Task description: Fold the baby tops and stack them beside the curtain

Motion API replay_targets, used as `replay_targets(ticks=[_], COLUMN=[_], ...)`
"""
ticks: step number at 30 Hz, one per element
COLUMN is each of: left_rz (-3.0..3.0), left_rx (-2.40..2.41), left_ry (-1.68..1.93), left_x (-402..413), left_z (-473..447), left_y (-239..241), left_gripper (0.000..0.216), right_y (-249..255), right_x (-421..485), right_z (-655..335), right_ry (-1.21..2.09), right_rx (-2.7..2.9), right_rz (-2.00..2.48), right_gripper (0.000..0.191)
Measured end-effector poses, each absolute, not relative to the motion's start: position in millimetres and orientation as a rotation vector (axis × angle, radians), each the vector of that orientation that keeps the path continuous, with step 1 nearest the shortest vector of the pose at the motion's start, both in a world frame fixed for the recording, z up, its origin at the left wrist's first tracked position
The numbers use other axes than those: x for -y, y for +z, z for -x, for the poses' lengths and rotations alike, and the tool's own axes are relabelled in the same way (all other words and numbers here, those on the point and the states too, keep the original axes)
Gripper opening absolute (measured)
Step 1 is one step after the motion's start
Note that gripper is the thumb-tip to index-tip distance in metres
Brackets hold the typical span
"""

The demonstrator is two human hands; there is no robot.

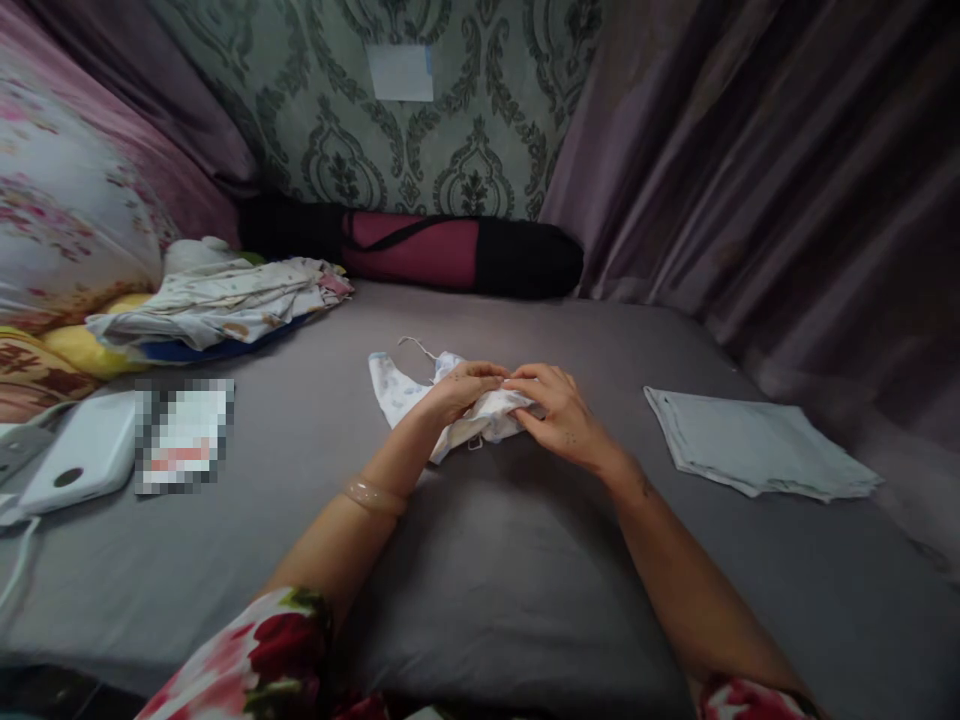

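A small white baby garment [396, 392] with pale blue prints and a thin tie string lies crumpled on the grey bed sheet in front of me. My left hand [466, 388] is closed on its upper middle, fingers pointing right. From the other side, my right hand [561, 412] grips the garment's right part, with the thumb below and the fingers above. The fingertips of both hands meet over the cloth, so part of the garment is hidden under them. A small loop of string shows at its lower edge.
To the right lies a folded pale cloth [757, 445]. At left are a white device [86, 450], a blurred-out packet [187, 440] and a pile of printed clothes [232, 300]. A black and maroon long bag [420, 250] rests against the patterned wall; purple curtains [720, 150] hang at right.
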State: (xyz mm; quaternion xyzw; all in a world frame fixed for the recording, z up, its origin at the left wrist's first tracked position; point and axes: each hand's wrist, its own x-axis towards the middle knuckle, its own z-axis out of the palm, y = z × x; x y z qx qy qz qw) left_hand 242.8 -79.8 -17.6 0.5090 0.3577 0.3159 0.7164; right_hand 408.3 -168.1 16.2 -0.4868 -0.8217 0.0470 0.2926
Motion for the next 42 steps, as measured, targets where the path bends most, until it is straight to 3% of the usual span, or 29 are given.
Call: replay_targets(ticks=[5, 10, 18, 27, 42], left_rz=[-1.34, -1.542, -1.64, -2.044, -2.426], left_rx=[-0.807, -0.934, -1.024, -0.929, -0.959], left_ry=[0.683, 0.724, 0.744, 0.699, 0.769], left_x=[77, 70, 61, 60, 59], left_z=[-236, -216, -169, -171, -200], left_y=[-13, 5, 27, 22, -3], left_gripper=[0.018, 0.024, 0.036, 0.034, 0.011], right_y=[23, 27, 21, 4, -9], right_x=[153, 131, 87, 72, 68], right_z=[-405, -402, -406, -447, -464], right_ry=[0.315, 0.552, 0.372, 0.293, 0.303], right_rx=[2.236, 1.911, 1.614, 1.332, 1.334], right_rz=[1.213, 1.37, 1.545, 1.676, 1.67], right_gripper=[0.013, 0.018, 0.02, 0.025, 0.028])
